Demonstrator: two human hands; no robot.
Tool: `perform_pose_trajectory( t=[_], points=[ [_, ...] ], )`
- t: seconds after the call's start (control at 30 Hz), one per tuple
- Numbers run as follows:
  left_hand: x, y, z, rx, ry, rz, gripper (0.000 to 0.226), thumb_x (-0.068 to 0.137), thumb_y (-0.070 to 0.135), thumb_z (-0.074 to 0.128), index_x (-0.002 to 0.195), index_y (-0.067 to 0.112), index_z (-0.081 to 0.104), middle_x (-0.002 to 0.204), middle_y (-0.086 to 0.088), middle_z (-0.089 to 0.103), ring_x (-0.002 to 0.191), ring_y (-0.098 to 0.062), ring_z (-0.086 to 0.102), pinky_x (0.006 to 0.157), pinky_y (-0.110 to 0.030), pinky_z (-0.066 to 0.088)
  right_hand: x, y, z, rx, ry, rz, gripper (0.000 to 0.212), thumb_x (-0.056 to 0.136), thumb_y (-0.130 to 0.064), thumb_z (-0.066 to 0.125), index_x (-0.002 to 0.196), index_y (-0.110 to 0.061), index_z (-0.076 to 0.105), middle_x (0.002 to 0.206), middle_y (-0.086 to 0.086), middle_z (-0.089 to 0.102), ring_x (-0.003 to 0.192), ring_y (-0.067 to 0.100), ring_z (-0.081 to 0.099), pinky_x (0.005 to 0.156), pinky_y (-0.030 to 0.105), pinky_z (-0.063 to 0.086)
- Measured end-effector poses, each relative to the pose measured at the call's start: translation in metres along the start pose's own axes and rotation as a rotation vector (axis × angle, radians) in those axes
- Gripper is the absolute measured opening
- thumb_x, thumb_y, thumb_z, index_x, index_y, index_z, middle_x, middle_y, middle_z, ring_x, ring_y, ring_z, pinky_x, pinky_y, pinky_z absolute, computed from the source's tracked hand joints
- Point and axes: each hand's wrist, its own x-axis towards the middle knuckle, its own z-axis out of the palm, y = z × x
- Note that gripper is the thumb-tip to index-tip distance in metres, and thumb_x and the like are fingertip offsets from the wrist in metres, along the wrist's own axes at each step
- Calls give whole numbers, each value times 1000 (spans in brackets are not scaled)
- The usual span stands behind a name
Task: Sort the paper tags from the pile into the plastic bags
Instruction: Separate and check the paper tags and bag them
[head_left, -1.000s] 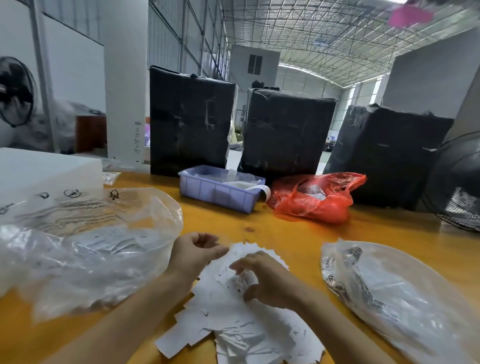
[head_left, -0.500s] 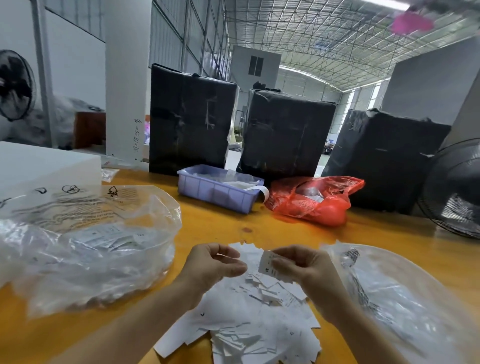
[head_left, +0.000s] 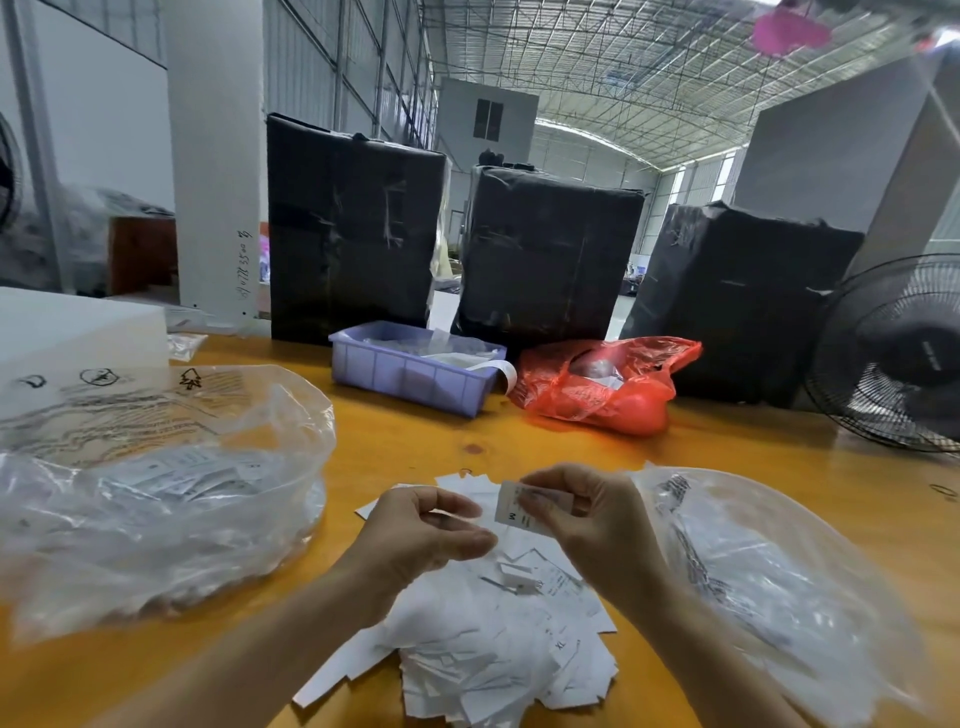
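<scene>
A pile of white paper tags (head_left: 483, 644) lies on the orange table in front of me. My right hand (head_left: 592, 525) pinches one small white tag (head_left: 511, 512) printed with an "M", held up above the pile. My left hand (head_left: 421, 535) hovers just left of it with fingers curled and thumb against the fingertips; whether anything is between them I cannot tell. A clear plastic bag (head_left: 156, 483) holding tags sits to the left. Another clear plastic bag (head_left: 769, 582) with tags lies to the right.
A purple plastic bin (head_left: 415, 371) and a red plastic bag (head_left: 597, 384) sit further back on the table (head_left: 415, 441). Behind them stand three black wrapped boxes (head_left: 353, 228). A black fan (head_left: 893, 353) is at the right, a white box (head_left: 72, 327) at the left.
My right hand lifted a tag off the pile and raised it. My left hand rose beside it. Both hands stay close together above the pile.
</scene>
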Motion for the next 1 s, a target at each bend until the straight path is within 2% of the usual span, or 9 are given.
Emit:
perform_pose_trajectory(
  t=[0.17,0.37,0.57,0.73,0.9,1.0],
  points=[
    [-2,2,2,-13,-55,-43,31,65,6,82,91,12,67,84,-8,75,74,-11,69,69,-27,42,1,0,0,58,11,-19,19,77,-8,76,78,-27,72,77,-7,73,74,8,69,69,21,54],
    [-3,2,2,-48,-79,-90,34,62,5,83,91,11,68,84,-9,75,64,-9,64,67,-27,40,1,-1,-2,97,3,-46,20,77,-7,75,79,-26,72,78,-6,73,74,7,69,67,18,53],
    [-3,2,1,-60,-107,-109,35,60,4,84,90,11,68,82,-9,74,62,-9,62,64,-25,40,2,-1,-2,95,-16,-38,22,76,-6,76,77,-28,71,76,-9,73,75,7,69,69,17,53],
    [-3,2,0,-77,-112,-117,47,47,9,86,90,9,66,77,-8,74,64,-13,61,61,-23,41,1,-2,-4,36,-134,-1,23,77,-3,75,78,-26,72,77,-9,72,75,5,68,65,14,53],
    [-1,1,-1,-61,-103,-97,34,63,-1,82,91,8,65,78,-7,74,60,-10,62,63,-25,41,2,0,-8,10,-207,77,12,78,-3,74,81,-15,73,77,-3,72,69,4,66,62,17,52],
    [0,0,-1,-33,-74,-68,29,66,-1,80,89,10,66,75,-4,75,59,-5,66,64,-25,41,2,3,-8,29,-282,151,12,78,-6,75,81,-17,73,77,0,71,69,8,65,63,20,52]
  ],
)
